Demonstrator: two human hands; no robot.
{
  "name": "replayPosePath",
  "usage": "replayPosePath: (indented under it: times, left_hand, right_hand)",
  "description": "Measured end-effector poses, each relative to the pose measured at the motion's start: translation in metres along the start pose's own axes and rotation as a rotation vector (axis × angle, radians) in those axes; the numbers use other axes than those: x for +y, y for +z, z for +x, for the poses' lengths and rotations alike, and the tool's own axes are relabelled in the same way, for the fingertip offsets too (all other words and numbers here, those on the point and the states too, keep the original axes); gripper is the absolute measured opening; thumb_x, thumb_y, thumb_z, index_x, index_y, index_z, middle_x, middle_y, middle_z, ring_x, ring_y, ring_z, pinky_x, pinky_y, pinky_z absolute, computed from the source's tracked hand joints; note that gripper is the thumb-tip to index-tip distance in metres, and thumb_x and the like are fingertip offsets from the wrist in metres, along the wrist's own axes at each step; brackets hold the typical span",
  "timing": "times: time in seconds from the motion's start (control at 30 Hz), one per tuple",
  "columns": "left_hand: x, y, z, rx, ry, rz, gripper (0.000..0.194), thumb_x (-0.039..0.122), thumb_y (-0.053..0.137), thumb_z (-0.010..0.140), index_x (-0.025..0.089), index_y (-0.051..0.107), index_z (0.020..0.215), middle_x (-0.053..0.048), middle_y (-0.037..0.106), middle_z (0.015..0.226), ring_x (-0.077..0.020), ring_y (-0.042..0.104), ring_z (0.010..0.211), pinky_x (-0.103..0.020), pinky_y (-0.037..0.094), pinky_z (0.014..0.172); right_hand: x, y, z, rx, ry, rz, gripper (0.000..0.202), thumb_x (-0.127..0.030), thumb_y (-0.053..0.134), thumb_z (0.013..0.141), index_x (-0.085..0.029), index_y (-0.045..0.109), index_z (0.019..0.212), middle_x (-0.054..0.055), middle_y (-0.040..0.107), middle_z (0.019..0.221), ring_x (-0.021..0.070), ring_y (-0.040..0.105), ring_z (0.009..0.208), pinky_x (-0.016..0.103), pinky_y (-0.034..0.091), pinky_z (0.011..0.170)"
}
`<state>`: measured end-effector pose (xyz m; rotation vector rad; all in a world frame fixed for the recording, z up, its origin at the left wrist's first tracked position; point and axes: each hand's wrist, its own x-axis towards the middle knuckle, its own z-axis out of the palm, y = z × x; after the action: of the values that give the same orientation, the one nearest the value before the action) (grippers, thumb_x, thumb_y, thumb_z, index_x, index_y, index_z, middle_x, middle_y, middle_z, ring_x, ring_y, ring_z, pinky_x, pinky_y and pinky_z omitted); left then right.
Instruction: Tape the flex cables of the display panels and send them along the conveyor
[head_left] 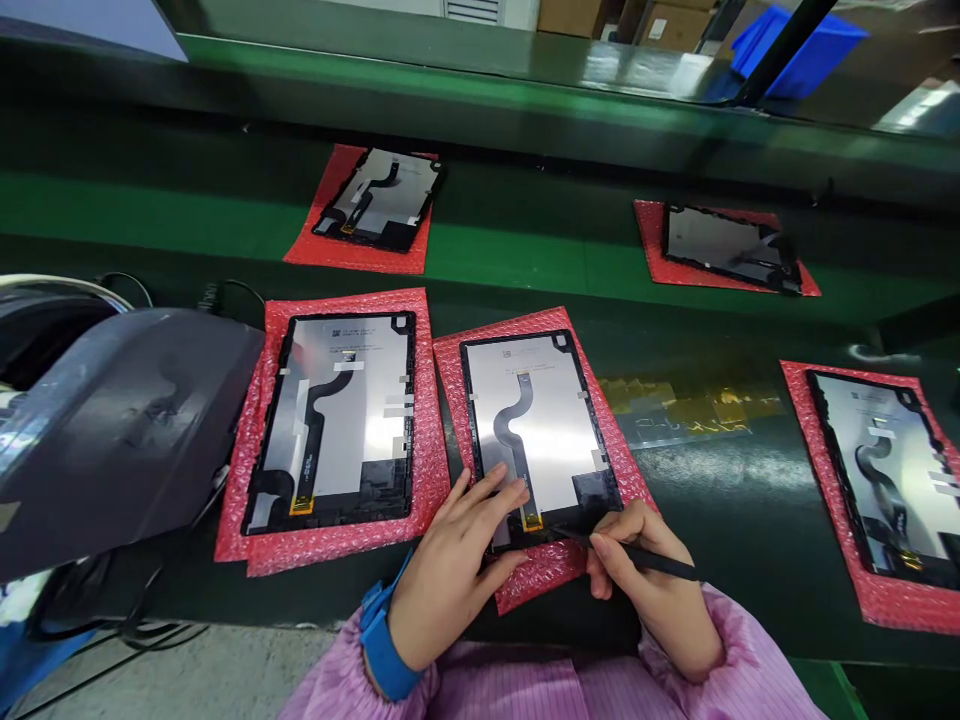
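Observation:
A tablet screen panel [555, 430] lies back side up on pink bubble wrap [540, 580] in front of me, with a dark ribbon cable [511, 430] running down to a gold connector. My left hand [457, 560], a blue band at its wrist, rests with spread fingers on the panel's lower left part and the cable. Between the thumb and fingers of my right hand [649, 575] is a thin black tool [664, 564]. Its tip is at the panel's lower edge, just right of the gold connector.
Another panel [375, 420] on pink wrap lies to the left, beside a large grey cover [127, 420] and cables. Further panels lie at the right [892, 470] and on the back belt [394, 195]. Amber tape strips [690, 408] stick to the table.

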<state>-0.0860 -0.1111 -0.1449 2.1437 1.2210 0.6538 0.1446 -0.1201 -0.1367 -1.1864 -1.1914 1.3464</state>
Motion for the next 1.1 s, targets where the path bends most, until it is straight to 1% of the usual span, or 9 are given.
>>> replayPosePath:
  times: [0.27,0.43,0.63,0.73,0.8,0.87,0.97,1.03,1.1]
  left_hand:
    - [0.0,0.001,0.0,0.0,-0.003,-0.002,0.066,0.021,0.064,0.098,0.028,0.032,0.155,-0.008,0.066,0.142,-0.0262,0.048,0.145,-0.059,0.039,0.12]
    - [0.0,0.0,0.0,0.001,-0.001,0.001,0.062,0.021,0.064,0.098,0.026,0.035,0.152,-0.009,0.066,0.142,-0.0261,0.048,0.144,-0.059,0.04,0.119]
    - [0.001,-0.001,0.001,-0.013,-0.011,-0.001,0.058,0.022,0.062,0.099,0.027,0.037,0.152,-0.01,0.064,0.144,-0.0278,0.048,0.144,-0.061,0.039,0.119]
    - [0.001,-0.002,0.001,-0.024,0.007,0.02,0.05,0.021,0.063,0.098,0.025,0.047,0.146,-0.01,0.066,0.141,-0.0276,0.047,0.145,-0.059,0.039,0.12]
    - [0.001,-0.004,0.002,-0.045,0.033,0.043,0.038,0.021,0.063,0.098,0.024,0.058,0.135,-0.008,0.068,0.138,-0.0283,0.046,0.146,-0.06,0.038,0.12]
    - [0.001,-0.005,0.002,-0.066,0.066,0.084,0.028,0.019,0.061,0.098,0.024,0.066,0.125,-0.007,0.069,0.136,-0.0299,0.046,0.146,-0.061,0.039,0.119]
    - [0.0,-0.005,0.002,-0.079,0.116,0.164,0.027,0.017,0.057,0.1,0.023,0.068,0.124,-0.006,0.069,0.137,-0.0316,0.045,0.146,-0.061,0.039,0.119]
    - [0.0,-0.001,0.002,-0.068,0.134,0.207,0.031,0.016,0.054,0.101,0.023,0.067,0.128,-0.005,0.069,0.136,-0.0321,0.044,0.147,-0.061,0.038,0.12]
    - [0.003,0.006,0.002,-0.052,0.118,0.253,0.036,0.016,0.055,0.1,0.026,0.065,0.132,-0.005,0.07,0.135,-0.0329,0.044,0.147,-0.064,0.034,0.121]
  right_hand:
    - [0.005,0.0,-0.004,-0.008,0.008,-0.03,0.021,-0.029,0.07,0.096,-0.022,0.058,0.08,-0.002,0.068,0.064,0.0111,0.064,0.046,0.02,0.052,0.042]
    - [0.005,0.001,-0.004,-0.015,0.015,-0.051,0.02,-0.028,0.069,0.096,-0.022,0.058,0.08,-0.002,0.069,0.064,0.011,0.064,0.046,0.02,0.052,0.043]
    - [0.004,0.0,-0.003,-0.012,0.012,-0.1,0.02,-0.028,0.069,0.096,-0.023,0.058,0.079,-0.003,0.068,0.063,0.0118,0.065,0.047,0.021,0.053,0.045]
    - [0.004,-0.001,-0.003,-0.022,0.014,-0.123,0.02,-0.029,0.069,0.096,-0.023,0.058,0.08,-0.003,0.068,0.063,0.0121,0.065,0.047,0.022,0.053,0.045]
    - [0.004,-0.001,-0.004,-0.033,0.019,-0.137,0.02,-0.029,0.069,0.096,-0.023,0.058,0.08,-0.002,0.069,0.063,0.0123,0.065,0.047,0.022,0.053,0.045]
    - [0.004,-0.001,-0.005,-0.036,0.026,-0.155,0.02,-0.029,0.068,0.096,-0.023,0.058,0.08,-0.002,0.069,0.062,0.0125,0.065,0.048,0.022,0.052,0.046]
    - [0.004,-0.001,-0.003,0.02,0.007,-0.175,0.023,-0.03,0.068,0.097,-0.023,0.056,0.077,-0.003,0.067,0.061,0.0116,0.064,0.046,0.022,0.052,0.047]
    - [0.003,-0.001,-0.001,0.114,-0.028,-0.154,0.024,-0.03,0.068,0.097,-0.024,0.054,0.078,-0.004,0.065,0.061,0.0106,0.061,0.045,0.022,0.051,0.046]
    - [0.001,-0.001,0.001,0.211,-0.053,-0.122,0.023,-0.032,0.068,0.097,-0.025,0.054,0.08,-0.005,0.063,0.062,0.0104,0.059,0.044,0.021,0.049,0.044]
